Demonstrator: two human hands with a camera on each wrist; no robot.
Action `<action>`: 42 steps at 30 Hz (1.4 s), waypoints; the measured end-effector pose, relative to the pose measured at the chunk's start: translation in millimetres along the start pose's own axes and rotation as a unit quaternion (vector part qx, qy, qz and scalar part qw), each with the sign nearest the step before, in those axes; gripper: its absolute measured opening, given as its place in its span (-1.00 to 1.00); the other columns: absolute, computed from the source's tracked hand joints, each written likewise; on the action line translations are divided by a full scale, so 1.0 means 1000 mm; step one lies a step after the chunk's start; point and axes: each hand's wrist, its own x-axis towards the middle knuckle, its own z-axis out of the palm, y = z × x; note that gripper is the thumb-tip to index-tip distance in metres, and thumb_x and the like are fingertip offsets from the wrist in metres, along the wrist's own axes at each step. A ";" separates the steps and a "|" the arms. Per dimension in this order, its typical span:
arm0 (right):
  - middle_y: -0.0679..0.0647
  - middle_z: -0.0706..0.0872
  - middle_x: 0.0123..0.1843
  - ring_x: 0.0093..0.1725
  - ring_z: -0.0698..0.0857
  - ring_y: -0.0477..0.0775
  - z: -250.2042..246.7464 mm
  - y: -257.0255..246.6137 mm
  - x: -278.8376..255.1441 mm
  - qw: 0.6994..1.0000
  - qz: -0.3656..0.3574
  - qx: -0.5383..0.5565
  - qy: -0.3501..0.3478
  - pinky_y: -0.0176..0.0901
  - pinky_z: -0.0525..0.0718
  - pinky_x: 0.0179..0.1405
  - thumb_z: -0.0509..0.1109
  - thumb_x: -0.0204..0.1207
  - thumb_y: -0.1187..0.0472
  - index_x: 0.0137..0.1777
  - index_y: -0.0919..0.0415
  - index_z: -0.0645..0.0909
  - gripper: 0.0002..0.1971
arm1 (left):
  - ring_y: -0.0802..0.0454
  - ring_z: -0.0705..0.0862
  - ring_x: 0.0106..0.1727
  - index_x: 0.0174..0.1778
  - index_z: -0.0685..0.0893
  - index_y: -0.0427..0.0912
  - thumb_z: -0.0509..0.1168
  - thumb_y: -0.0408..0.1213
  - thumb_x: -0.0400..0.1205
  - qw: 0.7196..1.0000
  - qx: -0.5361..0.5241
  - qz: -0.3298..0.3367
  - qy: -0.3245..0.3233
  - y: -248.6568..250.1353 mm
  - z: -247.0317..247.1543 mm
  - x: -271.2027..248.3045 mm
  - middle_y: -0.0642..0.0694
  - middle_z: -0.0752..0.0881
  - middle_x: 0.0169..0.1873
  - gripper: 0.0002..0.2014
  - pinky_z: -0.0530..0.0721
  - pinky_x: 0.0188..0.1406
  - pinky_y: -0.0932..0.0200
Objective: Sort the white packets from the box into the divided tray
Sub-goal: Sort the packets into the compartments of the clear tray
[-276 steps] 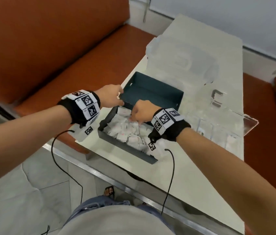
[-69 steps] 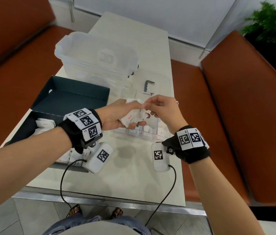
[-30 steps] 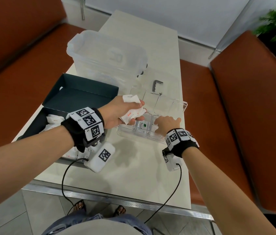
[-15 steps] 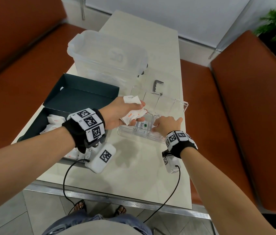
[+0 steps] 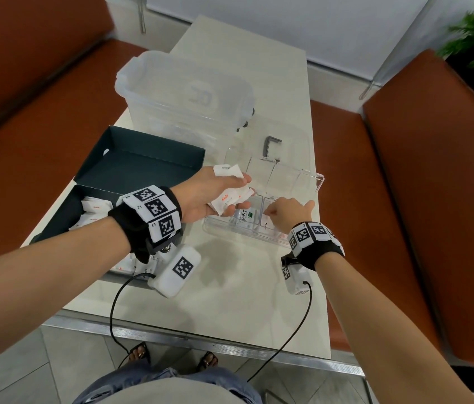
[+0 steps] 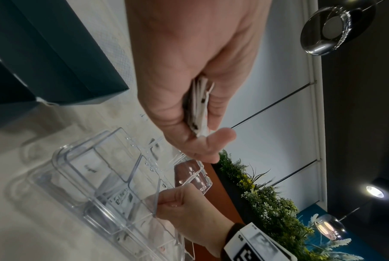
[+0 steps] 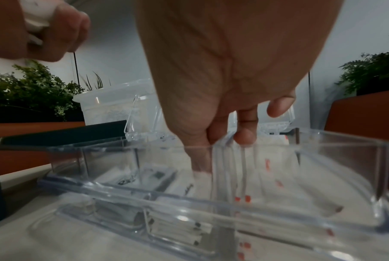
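Observation:
My left hand (image 5: 200, 196) grips a bundle of white packets (image 5: 230, 196) above the left end of the clear divided tray (image 5: 314, 182). The bundle shows edge-on (image 6: 200, 109) between thumb and fingers. My right hand (image 5: 285, 212) reaches into the tray's near side. Its thumb presses a white packet (image 7: 200, 176) against a divider, with the fingers curled on the other side. Other packets lie in the near compartments, one of them labelled Stevia (image 5: 246, 217). The dark teal box (image 5: 64, 211) at left holds several more packets (image 5: 93, 211).
The box's open lid (image 5: 142, 167) lies behind it. A frosted lidded bin (image 5: 189, 94) stands at the back. The tray's clear lid with a grey clip (image 5: 272, 144) lies behind the tray. Orange benches (image 5: 433, 199) flank the table; its front edge (image 5: 200, 339) is near me.
Both hands left the box. The right hand took a packet from the left hand's bundle and lowered it into the tray's near side, where it has stayed; the left hand barely moved.

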 end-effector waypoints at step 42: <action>0.05 0.73 -0.31 -0.43 0.65 -0.13 -0.092 -0.014 -0.051 0.859 -0.071 0.496 0.105 -0.29 0.67 -0.35 0.45 0.54 0.27 0.04 0.19 0.73 -0.89 | -0.04 0.77 -0.30 0.11 0.69 -0.26 0.47 -0.37 0.56 0.976 0.172 0.133 -0.009 0.008 0.007 0.022 -0.07 0.80 -0.29 -0.78 0.56 -0.61 0.26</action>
